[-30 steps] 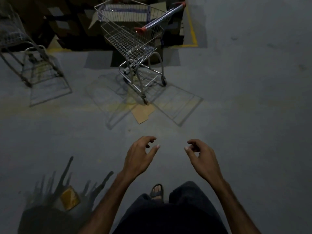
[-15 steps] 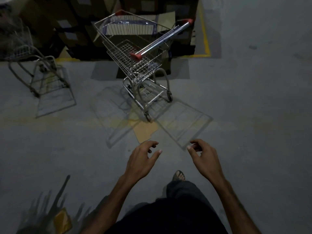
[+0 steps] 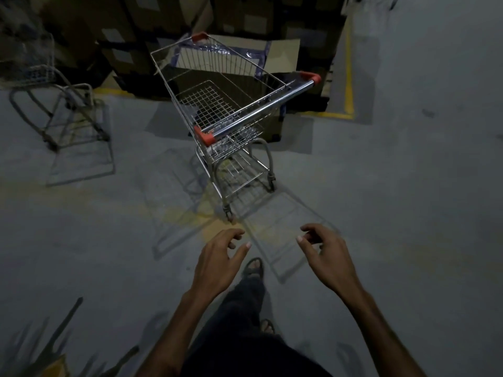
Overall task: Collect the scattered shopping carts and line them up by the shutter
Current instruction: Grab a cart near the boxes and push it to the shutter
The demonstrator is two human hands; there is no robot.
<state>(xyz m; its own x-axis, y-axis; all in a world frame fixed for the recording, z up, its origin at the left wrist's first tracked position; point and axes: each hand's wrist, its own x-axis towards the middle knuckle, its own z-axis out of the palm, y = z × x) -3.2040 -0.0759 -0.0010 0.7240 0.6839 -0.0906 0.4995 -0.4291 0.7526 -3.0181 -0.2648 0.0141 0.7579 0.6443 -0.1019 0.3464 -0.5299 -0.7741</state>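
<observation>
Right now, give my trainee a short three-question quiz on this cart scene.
1. True or false: the left hand grips the cart handle.
2. The handle's end caps are: A) blue, B) red, C) green.
3. What stands behind the shopping cart?

Key: 1. False; both it and the right hand hold nothing, short of the cart. 2. B. 3. Cardboard boxes.
</observation>
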